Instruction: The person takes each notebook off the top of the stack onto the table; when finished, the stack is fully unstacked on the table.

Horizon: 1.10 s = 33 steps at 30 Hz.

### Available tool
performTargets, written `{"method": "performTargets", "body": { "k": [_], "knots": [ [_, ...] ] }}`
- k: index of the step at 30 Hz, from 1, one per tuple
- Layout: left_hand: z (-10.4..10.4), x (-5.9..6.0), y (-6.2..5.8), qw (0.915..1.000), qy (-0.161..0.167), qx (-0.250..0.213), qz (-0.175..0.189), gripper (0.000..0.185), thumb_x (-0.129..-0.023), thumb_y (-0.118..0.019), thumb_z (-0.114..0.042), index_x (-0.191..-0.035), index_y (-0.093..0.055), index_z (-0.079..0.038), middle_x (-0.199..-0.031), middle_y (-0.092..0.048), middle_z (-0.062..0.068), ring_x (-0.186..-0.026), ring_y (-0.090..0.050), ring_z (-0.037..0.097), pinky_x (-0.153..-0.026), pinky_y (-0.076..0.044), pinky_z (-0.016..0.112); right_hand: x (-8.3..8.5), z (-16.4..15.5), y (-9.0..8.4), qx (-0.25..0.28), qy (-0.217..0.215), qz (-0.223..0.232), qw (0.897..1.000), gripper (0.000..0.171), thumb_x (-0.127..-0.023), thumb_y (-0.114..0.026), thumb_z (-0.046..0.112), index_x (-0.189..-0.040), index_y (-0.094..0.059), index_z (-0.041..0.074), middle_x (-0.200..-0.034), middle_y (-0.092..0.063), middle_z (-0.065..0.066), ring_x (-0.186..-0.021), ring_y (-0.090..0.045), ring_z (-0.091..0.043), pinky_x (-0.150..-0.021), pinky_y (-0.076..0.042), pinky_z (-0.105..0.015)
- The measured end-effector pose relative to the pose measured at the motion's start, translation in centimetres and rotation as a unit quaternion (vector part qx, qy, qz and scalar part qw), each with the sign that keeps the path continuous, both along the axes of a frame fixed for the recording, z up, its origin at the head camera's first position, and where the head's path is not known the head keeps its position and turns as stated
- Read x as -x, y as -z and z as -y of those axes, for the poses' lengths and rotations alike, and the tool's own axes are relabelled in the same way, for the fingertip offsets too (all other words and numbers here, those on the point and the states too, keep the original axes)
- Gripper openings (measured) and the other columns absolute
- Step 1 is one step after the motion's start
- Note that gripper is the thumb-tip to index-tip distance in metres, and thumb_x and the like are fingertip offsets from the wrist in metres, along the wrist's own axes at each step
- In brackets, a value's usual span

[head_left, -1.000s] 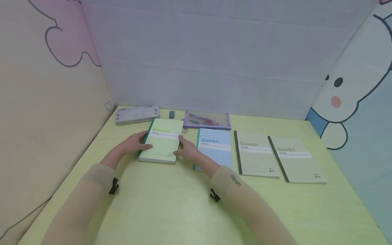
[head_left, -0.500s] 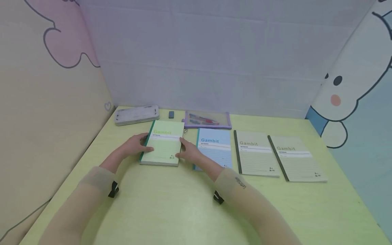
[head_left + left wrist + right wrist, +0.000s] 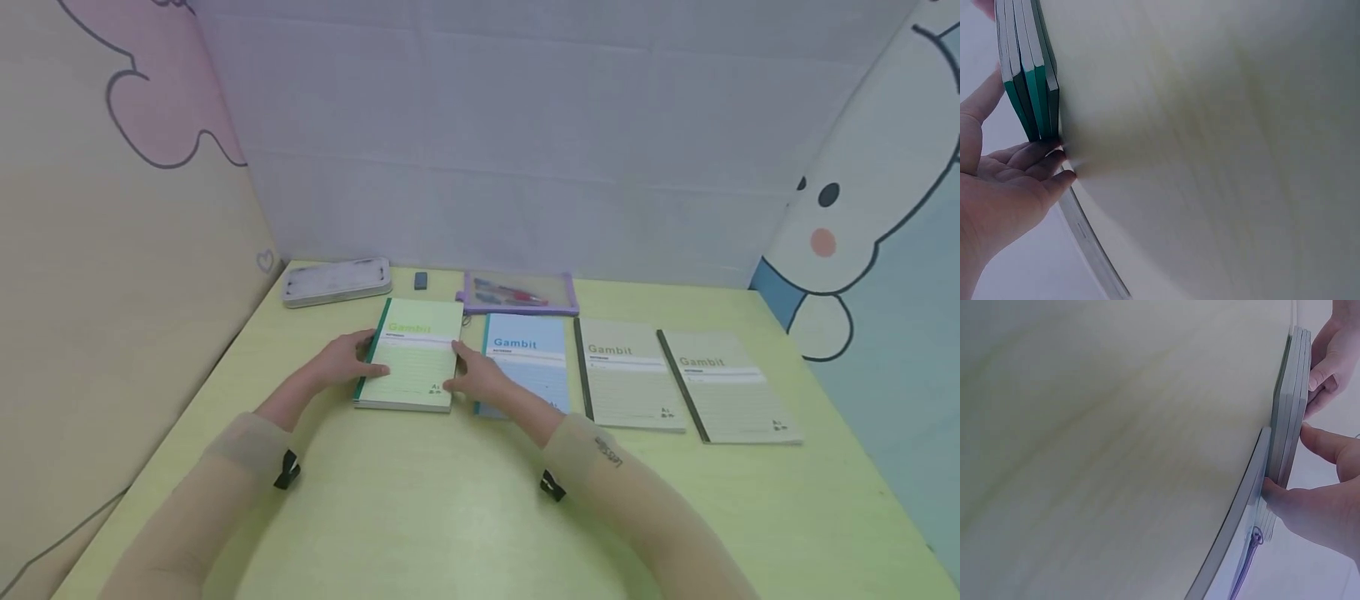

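A stack of green notebooks [image 3: 411, 354] lies on the yellow-green table [image 3: 450, 500], left of a blue notebook [image 3: 534, 360]. My left hand [image 3: 347, 360] grips the stack's dark green spine side, thumb on the cover. In the left wrist view its fingertips [image 3: 1054, 164] meet the green spines [image 3: 1030, 87] at the table. My right hand [image 3: 478, 377] grips the opposite edge, between the stack and the blue notebook. The right wrist view shows that hand [image 3: 1325, 509] pinching the page edges [image 3: 1290, 406], with the left hand [image 3: 1335, 347] beyond.
Two beige notebooks [image 3: 626, 375] [image 3: 726, 387] lie in a row right of the blue one. Along the back wall sit a grey pencil case [image 3: 336, 281], a small dark eraser [image 3: 421, 281] and a purple mesh pouch [image 3: 520, 293]. Cartoon-printed walls enclose the table on three sides.
Both hands have slid the green stack to the right, closer to the blue notebook and straighter. The purple pouch has shifted slightly right.
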<state>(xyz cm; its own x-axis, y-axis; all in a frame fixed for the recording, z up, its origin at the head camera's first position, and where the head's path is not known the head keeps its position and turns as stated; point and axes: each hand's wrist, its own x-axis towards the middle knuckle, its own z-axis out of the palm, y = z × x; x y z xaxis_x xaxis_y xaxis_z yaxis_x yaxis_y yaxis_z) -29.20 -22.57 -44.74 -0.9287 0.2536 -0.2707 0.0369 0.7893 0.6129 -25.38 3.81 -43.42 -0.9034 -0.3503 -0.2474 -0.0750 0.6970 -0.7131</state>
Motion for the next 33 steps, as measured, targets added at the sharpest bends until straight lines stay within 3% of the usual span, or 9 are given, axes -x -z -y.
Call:
{"method": "performTargets", "body": {
  "k": [12, 20, 26, 33],
  "knots": [
    [-1.7, 0.5, -0.1, 0.9999, 0.011, -0.011, -0.004, 0.102, -0.068, -0.068, -0.054, -0.141, -0.019, -0.001, -0.143, -0.025, 0.018, -0.132, -0.021, 0.033, -0.107, -0.023, 0.047, 0.4, -1.0, -0.7, 0.006, 0.014, 0.000, 1.000, 0.082, -0.078, -0.068, 0.014, -0.143, -0.017, 0.010, -0.146, -0.021, -0.008, -0.132, -0.024, -0.025, -0.108, -0.023, -0.035],
    [-1.9, 0.4, -0.4, 0.9999, 0.013, 0.001, -0.007, 0.099, -0.070, -0.068, -0.050, -0.141, -0.018, -0.002, -0.144, -0.024, 0.018, -0.133, -0.020, 0.034, -0.107, -0.023, 0.047, 0.6, -1.1, -0.1, 0.021, 0.014, 0.007, 1.000, 0.084, -0.078, -0.067, 0.010, -0.143, -0.014, 0.010, -0.148, -0.016, -0.006, -0.134, -0.019, -0.023, -0.109, -0.021, -0.034],
    [-1.9, 0.2, -1.0, 0.9992, 0.012, -0.027, -0.025, 0.092, -0.071, -0.072, -0.041, -0.140, -0.023, -0.004, -0.143, -0.026, 0.020, -0.129, -0.025, 0.039, -0.102, -0.029, 0.051, 0.7, -1.5, -0.3, 0.045, 0.030, 0.003, 0.999, 0.081, -0.077, -0.067, 0.006, -0.142, -0.019, 0.010, -0.147, -0.021, -0.006, -0.131, -0.027, -0.024, -0.104, -0.032, -0.035],
    [-1.7, 0.3, -1.2, 0.9966, -0.004, -0.068, -0.046, 0.079, -0.074, -0.072, -0.031, -0.138, -0.032, -0.006, -0.124, -0.048, 0.015, -0.111, -0.045, 0.029, -0.091, -0.042, 0.042, 0.6, -1.7, -0.6, 0.071, 0.057, -0.006, 0.996, 0.077, -0.075, -0.066, 0.004, -0.141, -0.027, 0.016, -0.138, -0.039, -0.009, -0.122, -0.041, -0.024, -0.087, -0.047, -0.030]
  ]
}}
